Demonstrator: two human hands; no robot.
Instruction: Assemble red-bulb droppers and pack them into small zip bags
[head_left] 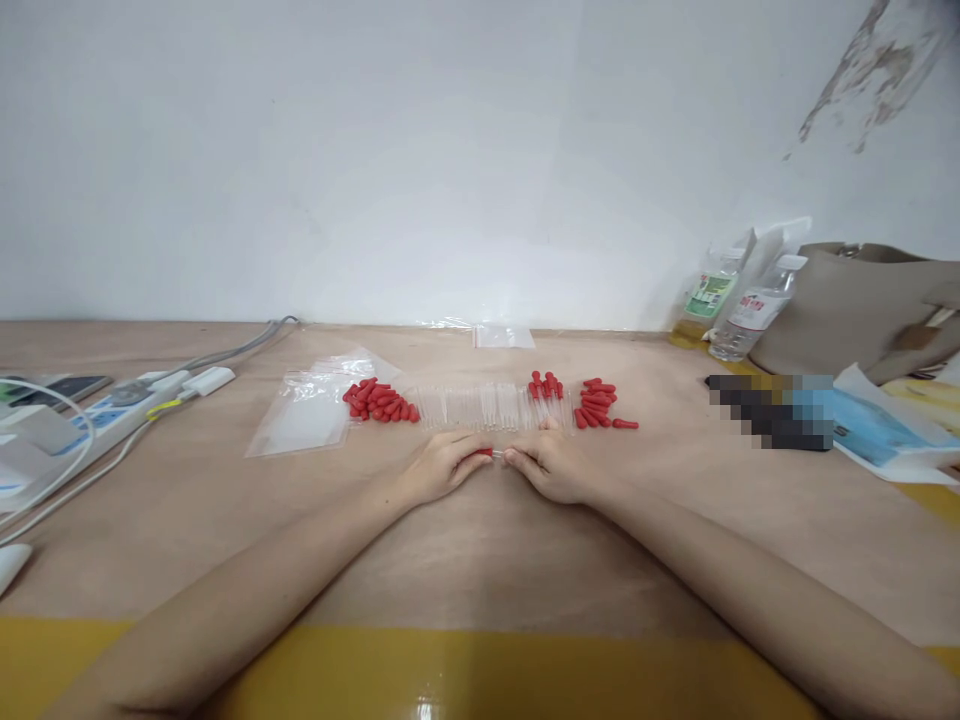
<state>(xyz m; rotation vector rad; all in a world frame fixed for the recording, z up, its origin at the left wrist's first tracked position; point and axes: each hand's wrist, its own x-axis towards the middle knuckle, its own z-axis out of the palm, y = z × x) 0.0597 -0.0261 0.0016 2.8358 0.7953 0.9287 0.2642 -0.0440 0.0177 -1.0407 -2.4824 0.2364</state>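
My left hand (441, 466) is closed around a red rubber dropper bulb (485, 452), its end showing between thumb and fingers. Facing it, my right hand (553, 466) pinches a thin glass dropper tube (497, 454) that meets the bulb; how far it goes in I cannot tell. Just beyond both hands lies a row of clear glass tubes (469, 408). At its right end several droppers with red bulbs fitted (546, 384) lie on the tubes. One pile of red bulbs (379, 402) is to the left, another group of red bulbs (596, 400) to the right.
Clear plastic bags (304, 412) lie left of the bulbs, and a small bag (504, 337) rests by the wall. A power strip (112, 412) with cables occupies the far left. Two bottles (750, 310), a grey-beige handbag (847, 305) and a blue package (874, 425) stand or lie at right.
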